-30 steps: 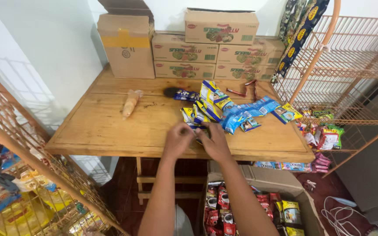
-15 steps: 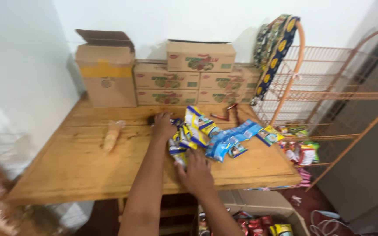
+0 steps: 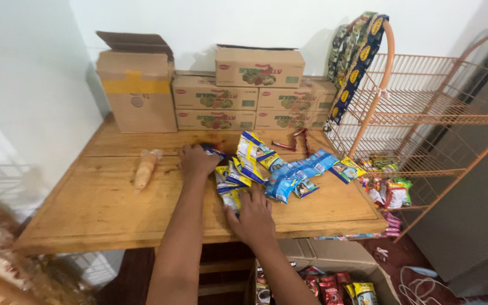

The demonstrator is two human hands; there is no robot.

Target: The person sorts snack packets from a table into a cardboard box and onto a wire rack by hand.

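Observation:
My left hand [image 3: 197,160] reaches across the wooden table [image 3: 103,209] and rests on the far end of a pile of yellow and blue sachet strips [image 3: 243,169]. A dark packet shows just past its fingers. My right hand [image 3: 252,216] lies flat on the near end of the same pile, fingers spread over a yellow sachet. A strip of blue sachets [image 3: 299,172] runs to the right of the pile. Neither hand clearly grips anything.
A clear bag of tan snacks [image 3: 146,166] lies to the left. Cardboard boxes [image 3: 238,90] are stacked at the back, one open box [image 3: 136,85] at left. An orange wire rack [image 3: 425,124] stands on the right with hanging sachet strips [image 3: 354,62]. A carton of packets [image 3: 334,282] sits below.
My left hand has gone forward from the near table edge to the far end of the pile. My right hand stays on the near sachets. The camera has tilted up and closer.

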